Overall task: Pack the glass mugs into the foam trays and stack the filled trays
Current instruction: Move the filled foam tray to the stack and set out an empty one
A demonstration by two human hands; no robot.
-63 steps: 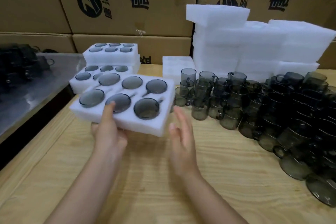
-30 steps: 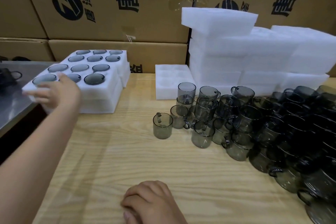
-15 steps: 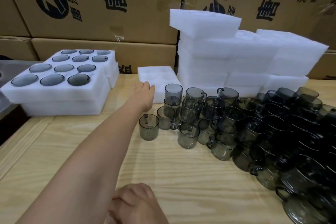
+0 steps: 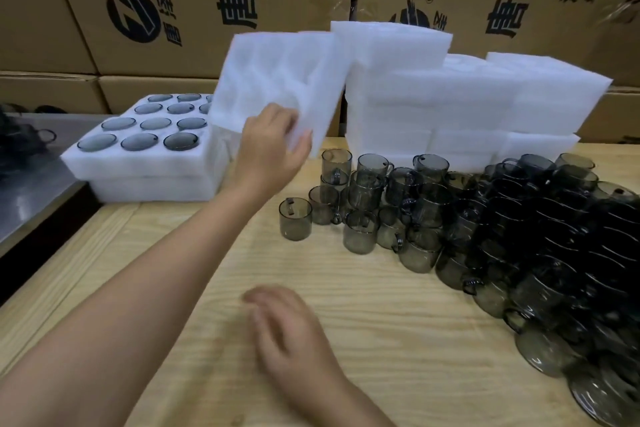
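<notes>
The left hand reaches forward over the pale wooden worktop and grips the lower edge of an empty white foam tray with moulded pockets, fingers curled round its near rim. The tray is held off the worktop and steeply tilted, its pocketed face towards the camera and its right edge just beside the tall pile of white foam trays at the back. The right hand hovers low over the bare worktop near the front edge, palm down, blurred, its fingers relaxed and holding nothing. To the left of the lifted tray sits a stack of filled white foam trays, two high at the front, with round smoky-grey glass mugs seated rim-up in the top tray's pockets; more filled pockets show behind it, partly hidden by the lifted tray. On the right half of the worktop stands a dense crowd of loose smoky-grey glass mugs with handles, some stacked on one another, and one single grey mug stands slightly apart at its left edge. Brown cardboard boxes with black printed lettering form the wall behind everything. A grey metal surface adjoins the worktop at the far left.
</notes>
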